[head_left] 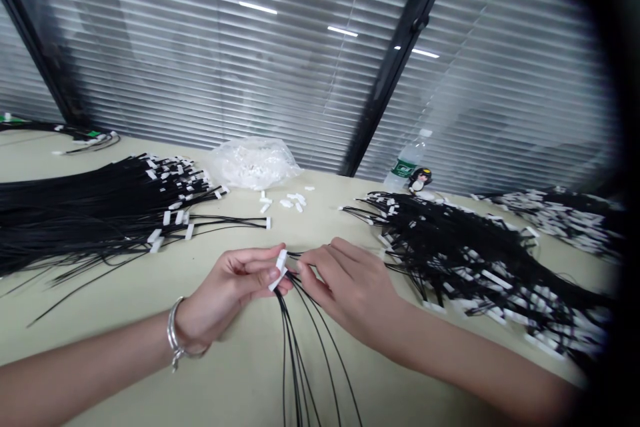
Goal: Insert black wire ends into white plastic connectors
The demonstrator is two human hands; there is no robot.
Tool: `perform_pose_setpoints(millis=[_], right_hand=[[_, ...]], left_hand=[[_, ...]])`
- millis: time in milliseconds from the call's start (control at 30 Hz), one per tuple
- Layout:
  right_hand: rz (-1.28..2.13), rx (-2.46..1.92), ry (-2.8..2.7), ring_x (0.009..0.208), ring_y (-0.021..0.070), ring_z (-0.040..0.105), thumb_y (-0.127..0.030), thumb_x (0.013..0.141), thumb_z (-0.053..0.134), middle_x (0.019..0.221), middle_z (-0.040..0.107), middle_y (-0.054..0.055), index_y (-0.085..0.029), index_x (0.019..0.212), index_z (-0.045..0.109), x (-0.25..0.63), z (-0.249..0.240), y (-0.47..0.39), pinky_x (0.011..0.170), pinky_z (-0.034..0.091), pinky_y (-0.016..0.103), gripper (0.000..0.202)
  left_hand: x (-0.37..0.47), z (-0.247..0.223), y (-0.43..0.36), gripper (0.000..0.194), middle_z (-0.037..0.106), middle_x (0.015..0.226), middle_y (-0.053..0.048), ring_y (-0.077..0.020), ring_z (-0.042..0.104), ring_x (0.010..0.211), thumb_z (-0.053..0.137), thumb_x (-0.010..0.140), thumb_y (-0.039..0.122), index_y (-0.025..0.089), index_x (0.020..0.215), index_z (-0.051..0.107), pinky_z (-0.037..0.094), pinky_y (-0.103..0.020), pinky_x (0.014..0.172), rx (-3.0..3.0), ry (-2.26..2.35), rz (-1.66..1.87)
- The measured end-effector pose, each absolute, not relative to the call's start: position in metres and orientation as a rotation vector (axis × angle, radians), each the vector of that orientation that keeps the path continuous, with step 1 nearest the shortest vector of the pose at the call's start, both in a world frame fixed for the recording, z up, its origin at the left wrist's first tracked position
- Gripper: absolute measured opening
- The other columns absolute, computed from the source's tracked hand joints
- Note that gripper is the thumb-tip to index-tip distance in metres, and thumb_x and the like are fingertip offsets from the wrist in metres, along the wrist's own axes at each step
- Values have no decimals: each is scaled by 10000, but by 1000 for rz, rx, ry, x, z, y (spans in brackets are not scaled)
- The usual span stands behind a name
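Observation:
My left hand (250, 275), with a silver bracelet at its wrist, pinches a white plastic connector (279, 271) in front of me. Several thin black wires (295, 347) run from the connector down past the table's near part. Close by on the right, my right hand (345, 283) has its fingers curled and pressed together at the wires beside the connector. A black wire leads into those fingers; its end is hidden behind them.
On the left lies a big bundle of black wires (90, 207) with white connectors. Another tangled heap (465, 260) spreads to the right. Loose white connectors (295, 201) sit before a clear plastic bag (253, 163). A water bottle (407, 163) and a small figurine (420, 180) stand behind, near the blinds.

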State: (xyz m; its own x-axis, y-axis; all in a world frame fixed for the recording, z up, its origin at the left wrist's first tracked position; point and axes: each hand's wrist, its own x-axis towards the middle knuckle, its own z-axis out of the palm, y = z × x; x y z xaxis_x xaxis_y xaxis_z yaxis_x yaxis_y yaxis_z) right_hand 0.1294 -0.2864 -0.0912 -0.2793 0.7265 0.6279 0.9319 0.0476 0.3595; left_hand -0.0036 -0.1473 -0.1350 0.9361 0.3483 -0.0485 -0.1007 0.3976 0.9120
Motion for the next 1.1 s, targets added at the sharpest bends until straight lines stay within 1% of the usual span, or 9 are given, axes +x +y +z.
perform_pose_setpoints(millis=[167,300,433,533,633,700,867,1033,1100], right_hand=[[-1038,-1761,-2070,604,120,457,-109,849,458,634,538,3,-150,744,527,129,-91,-287,580,311,285,133],[-1063,-1796,-2104,612,125,467,-73,825,457,652,548,13,-153,754,524,130,-93,-289,586,311,286,126],[-1057,-1815,-2093,624,132,467,-96,819,477,666,548,13,-154,777,518,131,-96,-289,570,294,285,82],[-1068,-1839,-2100,620,139,461,-81,802,480,679,552,17,-154,790,519,131,-97,-290,555,277,292,83],[-1075,-1842,-2098,616,144,460,-98,815,474,678,557,18,-155,794,527,131,-97,-290,557,276,297,80],[-1035,-1848,-2084,621,142,467,-108,829,463,668,552,13,-158,788,526,131,-97,-289,562,282,293,91],[-746,-1902,-1974,589,106,463,-132,868,406,660,538,-3,-161,766,497,128,-93,-289,550,291,256,140],[-245,-2076,-1733,503,71,443,-254,889,412,583,517,-55,-188,776,482,126,-83,-289,491,260,223,148],[-143,-2093,-1683,482,65,427,-279,892,409,558,500,-70,-200,769,475,126,-82,-289,477,245,218,160]], left_hand=[[-4,-132,-148,291,716,813,-65,-141,622,750,635,756,164,204,1042,662,462,-315,801,1132,253,289],[-4,-132,-149,291,711,800,-67,-139,606,743,634,757,168,195,1045,666,457,-318,797,1158,263,309],[-3,-133,-148,271,702,773,-63,-143,582,722,633,758,179,185,1025,677,442,-342,814,1210,238,350],[-3,-132,-149,234,697,756,-54,-143,571,712,628,763,184,187,988,694,427,-355,844,1259,231,388],[-4,-130,-150,181,693,740,-47,-136,564,701,618,773,192,177,925,715,419,-349,863,1314,230,414],[-4,-131,-150,175,695,735,-43,-133,565,705,617,775,195,176,918,716,417,-344,871,1326,235,423],[-5,-133,-151,244,717,781,-47,-140,591,727,642,755,194,205,994,690,446,-331,825,1307,274,425],[-5,-131,-151,242,717,772,-48,-148,595,727,644,752,197,201,988,696,455,-324,807,1327,271,434],[-5,-131,-151,228,713,762,-49,-143,586,718,636,758,199,193,977,701,455,-319,803,1342,261,430]])
